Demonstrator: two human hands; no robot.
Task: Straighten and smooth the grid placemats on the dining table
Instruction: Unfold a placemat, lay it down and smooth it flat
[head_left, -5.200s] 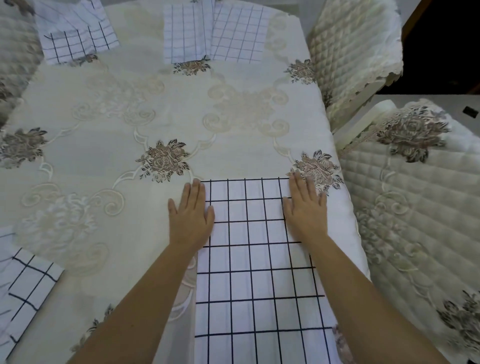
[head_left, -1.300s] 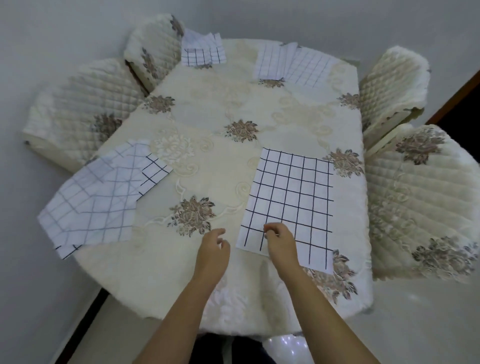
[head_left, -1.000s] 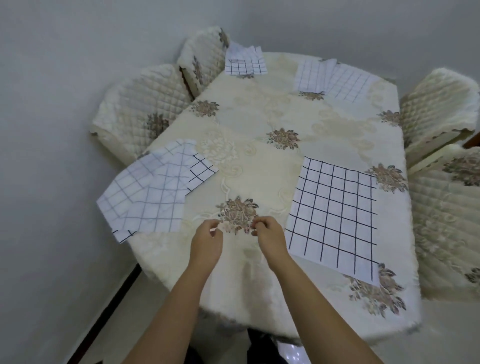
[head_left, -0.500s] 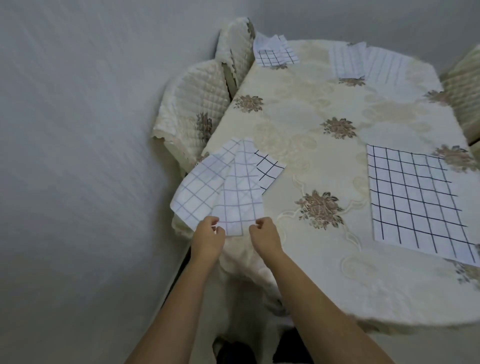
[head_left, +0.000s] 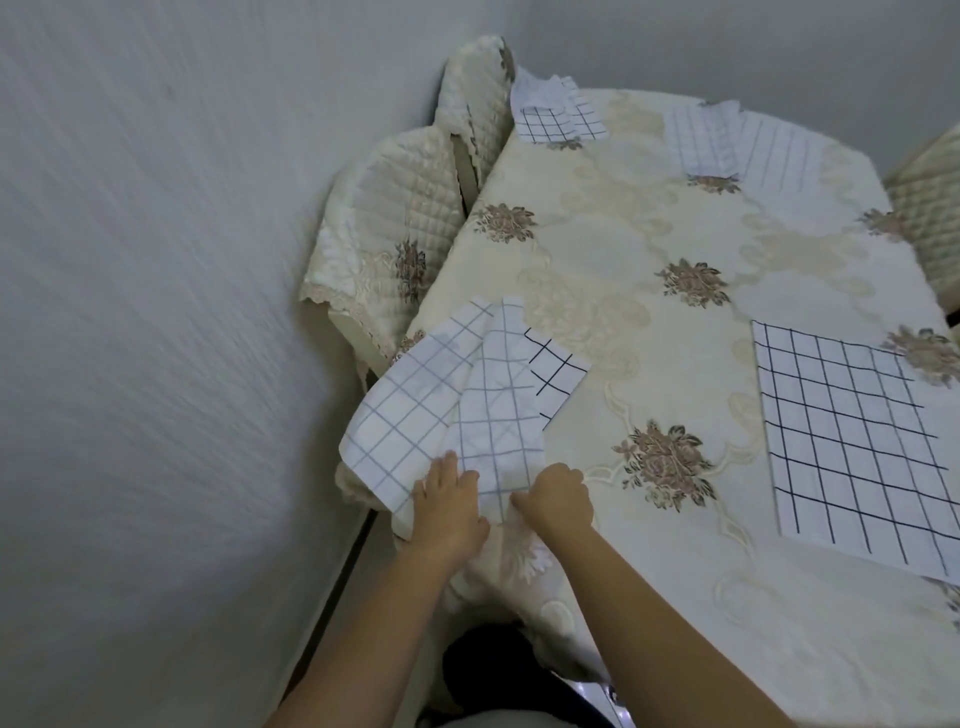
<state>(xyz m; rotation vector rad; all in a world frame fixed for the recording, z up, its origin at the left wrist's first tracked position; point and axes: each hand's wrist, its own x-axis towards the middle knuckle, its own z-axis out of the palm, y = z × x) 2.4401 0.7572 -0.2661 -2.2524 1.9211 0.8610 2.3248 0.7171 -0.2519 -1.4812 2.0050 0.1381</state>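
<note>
**Hands reached the crumpled placemat at the table corner**

Compared with half a second before, both hands had moved up onto the near edge of the folded placemat (head_left: 457, 400), and the view had swung a bit closer to that corner. The left hand (head_left: 449, 506) lay on the mat's lower edge with fingers spread, thumb out to the right. The right hand (head_left: 558, 501) was curled just beside it, fingers bunched together at the mat's bottom corner; looked like a pinch on the cloth, but I couldn't tell for sure from this angle.

That mat sat on the left near corner of the table (head_left: 623, 291), folded over itself in a few layers, with one corner hanging past the table edge. The flat placemat (head_left: 852, 441) lay smooth over on the right side, well apart from the hands. Two more messy ones sat at the far end: a small folded mat (head_left: 556, 117) by the quilted chair (head_left: 384, 234), and a pair of overlapping mats (head_left: 732, 143) further right. Cream flowered tablecloth under everything.
</note>
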